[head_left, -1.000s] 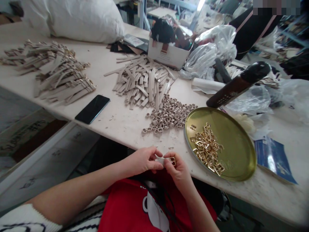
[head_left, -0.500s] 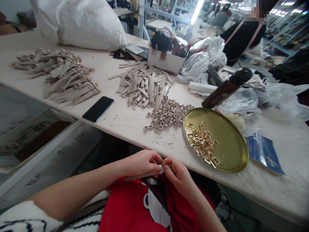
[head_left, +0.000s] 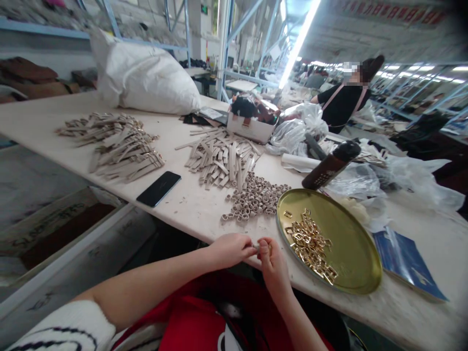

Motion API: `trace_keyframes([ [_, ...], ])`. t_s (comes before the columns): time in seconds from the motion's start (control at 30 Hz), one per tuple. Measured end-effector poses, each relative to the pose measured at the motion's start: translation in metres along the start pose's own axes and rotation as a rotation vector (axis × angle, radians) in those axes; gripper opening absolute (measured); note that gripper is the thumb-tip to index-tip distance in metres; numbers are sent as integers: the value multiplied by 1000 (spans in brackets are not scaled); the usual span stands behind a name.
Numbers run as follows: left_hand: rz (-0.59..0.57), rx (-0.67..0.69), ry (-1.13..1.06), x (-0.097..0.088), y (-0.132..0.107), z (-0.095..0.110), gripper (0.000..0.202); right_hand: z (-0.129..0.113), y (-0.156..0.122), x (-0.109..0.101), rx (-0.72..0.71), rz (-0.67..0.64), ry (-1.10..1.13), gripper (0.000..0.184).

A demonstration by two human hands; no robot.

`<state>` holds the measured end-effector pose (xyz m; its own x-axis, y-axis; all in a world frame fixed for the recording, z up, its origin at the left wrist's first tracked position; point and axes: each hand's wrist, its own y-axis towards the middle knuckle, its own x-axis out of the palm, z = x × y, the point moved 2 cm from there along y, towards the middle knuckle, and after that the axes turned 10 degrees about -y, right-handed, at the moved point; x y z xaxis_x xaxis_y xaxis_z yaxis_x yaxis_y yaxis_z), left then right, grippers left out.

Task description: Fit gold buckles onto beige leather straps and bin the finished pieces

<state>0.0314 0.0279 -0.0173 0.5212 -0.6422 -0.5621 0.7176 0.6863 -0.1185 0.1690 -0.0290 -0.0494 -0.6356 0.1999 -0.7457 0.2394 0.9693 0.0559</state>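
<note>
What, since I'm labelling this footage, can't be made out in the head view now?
All in the head view:
Small piece between left hand and right hand: mostly covered by fingers.
Contents of the white sack: hidden by its sides.
Writing on the white box: blurred; its left end, cut off by the edge.

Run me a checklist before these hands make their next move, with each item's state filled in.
1. Left hand and right hand together on the small piece: ok, close together at the table edge.
2. Piece correctly fitted: cannot tell, mostly hidden.
3. Buckles inside the tray: ok, one lying apart from the heap.
4. Loops separate from straps: not ok, the piles meet.
5. Phone away from both hands: ok, lying flat to their left.
</note>
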Motion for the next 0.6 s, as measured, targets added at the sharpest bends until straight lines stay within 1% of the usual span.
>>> trace_keyframes([
  [0.07, 121, 77, 134, -9, 11, -5, 31, 9, 19, -4, -56, 70, -216, 41],
  [0.13, 203, 120, 211, -24, 21, -13, 27, 17, 31, -6, -155, 205, -390, 42],
  [0.2, 264, 76, 283, -47, 32, -25, 23, 21, 36, -5, -286, 303, -484, 42],
  [0.23, 296, 29, 321, -61, 40, -32, 21, 23, 37, -3, -349, 309, -512, 42],
  [0.3, 374, -80, 386, -88, 59, -49, 20, 25, 38, 3, -427, 268, -557, 41],
  [0.37, 448, -167, 419, -111, 82, -67, 21, 27, 40, 9, -431, 237, -594, 42],
  [0.4, 477, -201, 425, -119, 94, -75, 22, 28, 41, 10, -418, 232, -605, 42],
  [0.43, 501, -234, 428, -125, 105, -82, 24, 29, 42, 11, -403, 231, -611, 42],
  [0.5, 535, -282, 417, -131, 121, -94, 25, 30, 44, 12, -385, 230, -615, 42],
  [0.57, 551, -307, 381, -132, 126, -101, 20, 31, 45, 11, -377, 229, -616, 42],
  [0.6, 556, -313, 356, -132, 125, -102, 18, 31, 45, 11, -371, 230, -618, 41],
])
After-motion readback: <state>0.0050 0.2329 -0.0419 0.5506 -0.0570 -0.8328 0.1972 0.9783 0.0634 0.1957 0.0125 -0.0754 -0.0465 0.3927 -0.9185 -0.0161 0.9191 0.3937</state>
